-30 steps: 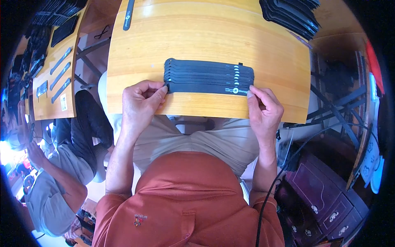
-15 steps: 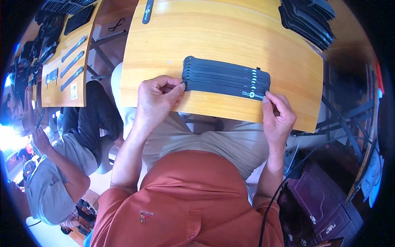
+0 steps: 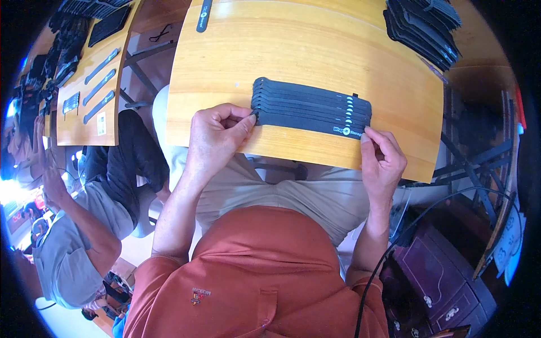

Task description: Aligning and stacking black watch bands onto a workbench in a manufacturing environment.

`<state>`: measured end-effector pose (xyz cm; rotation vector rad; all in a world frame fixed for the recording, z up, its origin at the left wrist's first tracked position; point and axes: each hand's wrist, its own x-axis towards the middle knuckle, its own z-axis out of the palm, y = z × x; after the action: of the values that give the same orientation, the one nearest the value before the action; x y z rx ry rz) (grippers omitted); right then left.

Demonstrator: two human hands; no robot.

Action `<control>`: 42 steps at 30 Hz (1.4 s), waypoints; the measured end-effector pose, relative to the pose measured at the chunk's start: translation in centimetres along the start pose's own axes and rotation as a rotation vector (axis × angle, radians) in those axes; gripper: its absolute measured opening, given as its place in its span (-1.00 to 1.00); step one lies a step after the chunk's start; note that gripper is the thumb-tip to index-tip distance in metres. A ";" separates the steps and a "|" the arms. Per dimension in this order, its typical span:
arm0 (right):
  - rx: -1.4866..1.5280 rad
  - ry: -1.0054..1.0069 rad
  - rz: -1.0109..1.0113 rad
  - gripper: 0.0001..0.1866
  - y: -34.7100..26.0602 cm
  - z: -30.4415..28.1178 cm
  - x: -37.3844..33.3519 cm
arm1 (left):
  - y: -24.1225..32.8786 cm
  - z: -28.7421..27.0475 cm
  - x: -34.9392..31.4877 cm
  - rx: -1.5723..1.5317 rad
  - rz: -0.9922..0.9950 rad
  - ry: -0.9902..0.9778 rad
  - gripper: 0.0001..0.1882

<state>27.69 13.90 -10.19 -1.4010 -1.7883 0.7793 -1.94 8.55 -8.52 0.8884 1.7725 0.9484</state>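
Note:
Several black fabric straps (image 3: 304, 100) lie overlapped in a stepped row near the table's front edge. Each shows a pale printed mark toward its right end, and a small black tab sticks out at the far right side of the row. My left hand (image 3: 217, 132) pinches the rounded left end of the nearest strap (image 3: 298, 120) between thumb and fingers. At that strap's other end, my right hand (image 3: 383, 151) holds the corner in a thumb-and-finger pinch. The strap rests flat against the others on the wood.
A single strap (image 3: 204, 16) lies at the table's far left. Piled dark straps (image 3: 422, 34) stand at the far right. On the neighbouring table (image 3: 84, 132) are more straps, and a co-worker (image 3: 84, 236) sits beside it. A black cable (image 3: 372, 276) runs past my right arm.
Both my hands keep their pinch on the nearest strap, with hardly any movement. The co-worker's arm at the left has shifted slightly.

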 end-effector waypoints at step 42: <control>-0.021 0.030 0.013 -0.89 0.2 0.4 0.4 | 0.1 0.3 0.0 0.006 -0.018 0.029 -0.89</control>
<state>27.44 14.30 -10.52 -1.4317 -1.7711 0.7440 -1.64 8.65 -8.53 0.8648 1.8059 0.9486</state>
